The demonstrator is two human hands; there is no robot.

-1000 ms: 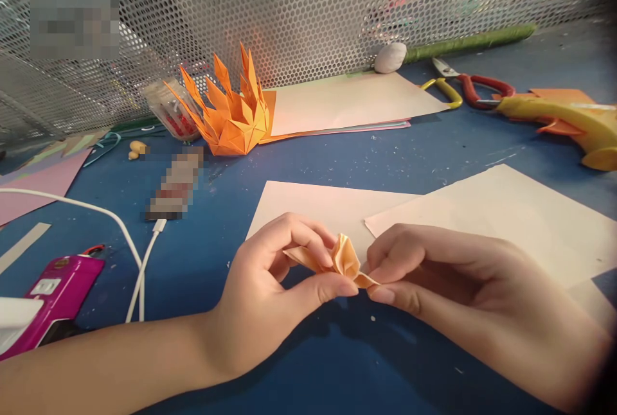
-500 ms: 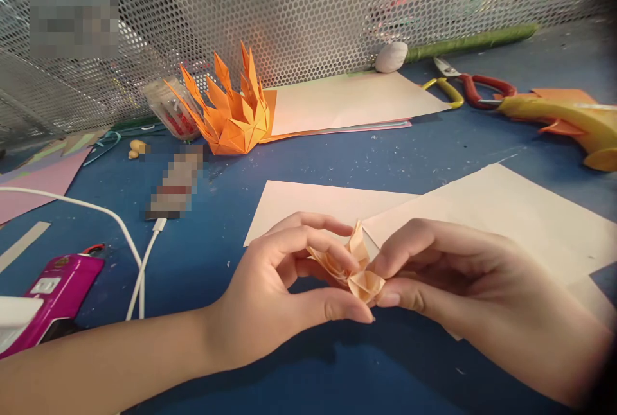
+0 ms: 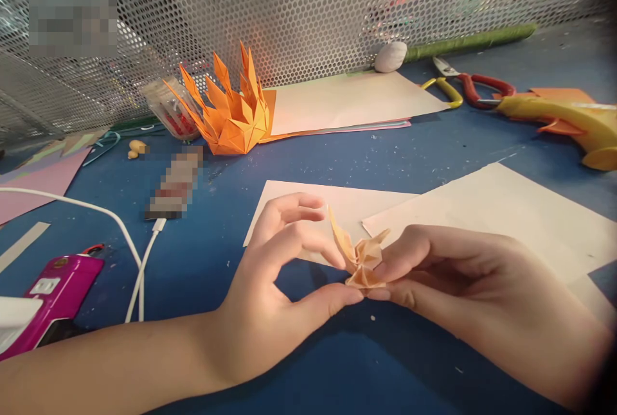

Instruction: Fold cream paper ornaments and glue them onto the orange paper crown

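A small pale-orange folded paper piece (image 3: 364, 261) with pointed flaps is held between both hands over the blue table. My right hand (image 3: 448, 286) pinches its right side between thumb and forefinger. My left hand (image 3: 284, 280) has its thumb and forefinger at the piece's left edge, while its other fingers curl loosely above. The fingertips hide part of the lower folds. Behind my hands lie white paper sheets (image 3: 501, 209), overlapping on the table.
An orange folded-paper crown shape (image 3: 236, 119) stands near the perforated metal panel (image 3: 308, 10). Red-handled scissors (image 3: 486, 87) and a yellow tool (image 3: 554, 116) lie to the right. A white cable (image 3: 139, 273) and a magenta device (image 3: 72, 286) are at left.
The folded paper piece has been turned, so its long point now rises at the left. My left hand's fingers have drawn back off its top and spread more.
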